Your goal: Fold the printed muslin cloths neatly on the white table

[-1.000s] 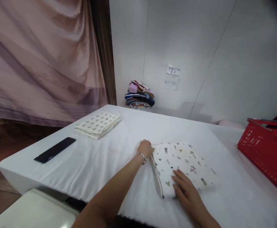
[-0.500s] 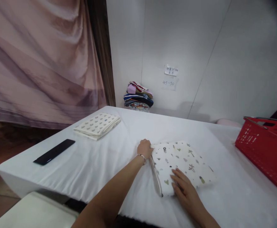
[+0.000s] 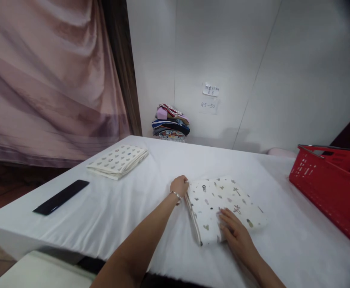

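Note:
A folded white cloth [image 3: 219, 202] printed with small plants and palm trees lies flat on the white-covered table [image 3: 160, 160]. At its far left corner, my left hand [image 3: 179, 186] has its fingers closed on the edge; a bracelet circles that wrist. My right hand [image 3: 237, 236] rests on the near part of the cloth with fingers stretched out, palm down. The layered left edge of the cloth shows between the two hands. Further left on the table is a second folded cloth [image 3: 118, 160], cream with small grey prints, touched by neither hand.
A black flat slab [image 3: 61, 197] lies near the table's left edge. On the right stands a red plastic basket [image 3: 327, 192]. Behind the table rises a stack of folded fabrics [image 3: 170, 124] against the wall, near paper signs [image 3: 210, 98]. A pink curtain [image 3: 49, 80] hangs at left.
The view has shifted slightly, so everything sits a little further left. My right hand has slid slightly towards the right on the cloth; my left hand stays at the corner.

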`<act>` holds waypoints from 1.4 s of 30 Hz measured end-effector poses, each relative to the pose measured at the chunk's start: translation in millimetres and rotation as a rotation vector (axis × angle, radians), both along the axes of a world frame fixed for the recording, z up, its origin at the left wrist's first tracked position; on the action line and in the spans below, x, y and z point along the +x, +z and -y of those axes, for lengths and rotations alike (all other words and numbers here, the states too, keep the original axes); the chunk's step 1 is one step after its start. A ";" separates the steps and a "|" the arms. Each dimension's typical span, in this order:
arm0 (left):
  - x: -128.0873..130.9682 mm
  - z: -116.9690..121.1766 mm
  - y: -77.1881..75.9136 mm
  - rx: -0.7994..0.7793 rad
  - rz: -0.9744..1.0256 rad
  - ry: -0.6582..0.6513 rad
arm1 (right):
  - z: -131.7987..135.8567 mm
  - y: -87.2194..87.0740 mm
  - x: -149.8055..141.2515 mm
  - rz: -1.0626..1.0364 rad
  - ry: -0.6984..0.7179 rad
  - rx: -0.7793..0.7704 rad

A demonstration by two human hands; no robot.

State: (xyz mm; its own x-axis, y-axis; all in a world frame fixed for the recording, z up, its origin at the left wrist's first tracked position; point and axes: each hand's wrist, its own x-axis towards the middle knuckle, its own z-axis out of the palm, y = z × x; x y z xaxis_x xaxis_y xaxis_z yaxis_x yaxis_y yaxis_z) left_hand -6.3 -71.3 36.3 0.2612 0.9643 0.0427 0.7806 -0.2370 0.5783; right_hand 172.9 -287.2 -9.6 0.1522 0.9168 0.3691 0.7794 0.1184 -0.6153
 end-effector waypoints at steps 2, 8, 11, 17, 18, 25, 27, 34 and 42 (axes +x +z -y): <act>-0.2 -2.9 -3.1 -0.016 0.003 0.018 | 0.4 -2.6 2.2 0.001 0.006 -0.023; 1.2 -9.0 -11.9 -0.066 0.003 0.034 | 1.6 -1.9 13.3 -0.016 0.000 -0.014; 2.0 -12.8 -12.6 -0.102 -0.022 0.009 | 0.7 3.2 42.1 0.053 -0.119 0.042; 5.4 -24.9 -8.3 -0.132 -0.087 -0.119 | 5.2 4.5 116.7 0.059 -0.519 -0.151; 6.6 -26.8 -6.7 -0.138 -0.098 -0.157 | 5.4 4.4 123.8 0.000 -0.552 -0.224; 13.0 -33.7 4.8 -0.187 -0.179 -0.280 | -8.9 14.9 130.3 -0.198 -0.601 -0.413; 11.3 -31.7 7.6 -0.191 -0.188 -0.270 | -15.9 19.2 132.0 -0.254 -0.578 -0.412; 21.7 19.5 6.6 -0.241 -0.173 -0.267 | -56.8 51.4 182.3 -0.130 -0.628 -0.232; 38.9 73.9 -16.3 -0.255 0.096 -0.226 | -73.8 51.0 102.7 -0.035 -0.308 -0.085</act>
